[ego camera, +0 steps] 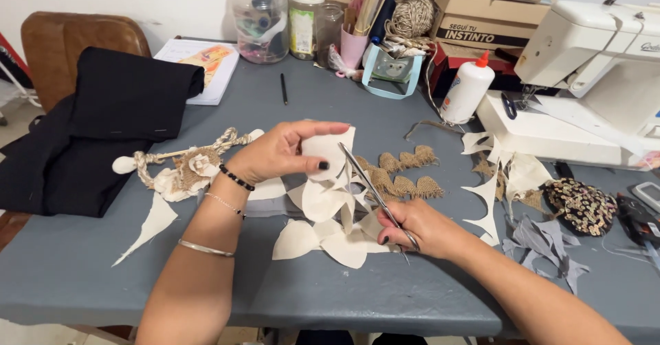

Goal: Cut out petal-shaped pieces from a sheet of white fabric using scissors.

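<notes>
My left hand [278, 151] pinches a cream fabric piece [328, 154] between thumb and fingers above the grey table [330, 297]. My right hand [419, 227] grips a pair of metal scissors [368, 183], whose blades point up and left and meet the edge of that fabric piece. Under both hands lies a heap of cream petal-shaped cutouts [323, 238]. Several burlap petal pieces [405, 173] lie just beyond the scissors.
A jute-and-cream craft piece [182, 169] lies left of my hand, beside folded black cloth [103, 125]. A glue bottle [467, 87] and white sewing machine [591, 77] stand at right, with fabric scraps [509, 180] and a sequined patch [581, 206]. Jars [260, 16] and boxes line the back.
</notes>
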